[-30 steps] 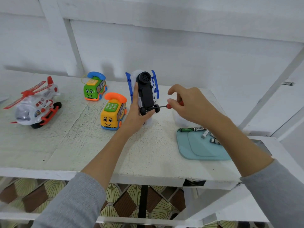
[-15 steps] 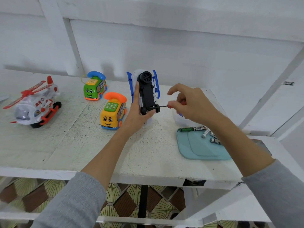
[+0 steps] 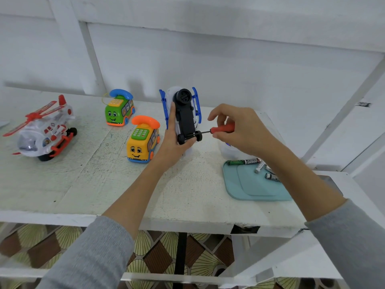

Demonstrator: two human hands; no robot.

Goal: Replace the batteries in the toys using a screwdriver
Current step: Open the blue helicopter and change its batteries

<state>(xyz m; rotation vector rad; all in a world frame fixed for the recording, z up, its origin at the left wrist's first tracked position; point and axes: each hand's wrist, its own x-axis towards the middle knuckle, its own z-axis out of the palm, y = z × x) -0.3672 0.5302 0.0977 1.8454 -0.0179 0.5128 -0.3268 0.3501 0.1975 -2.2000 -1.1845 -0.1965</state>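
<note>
Pinching the red handle of the screwdriver between thumb and curled fingers, the right hand held the tool level, its thin shaft pointing left into the underside of the blue-and-white toy. Where the tip met the black base, just by the small rear wheels, could not be made out, so whether it sat in a screw head was unclear. More of the handle showed than half a second before, and the fingers had rolled round it, which read as a fresh turn of the driver. That suggested the battery cover's screw was being worked, the cover itself not yet off.

The left hand gripped the toy from behind and below, thumb along its side, holding it upright with the base facing the camera, lifted just above the white table; it had not shifted.

Near the right forearm lay a pale blue tray with several batteries along its far edge, partly hidden by the arm. A translucent container stood just behind the tray, under the right hand. To the left waited a yellow phone-bus toy, a green one behind it, and a red-and-white helicopter well apart, all seemingly untouched.
</note>
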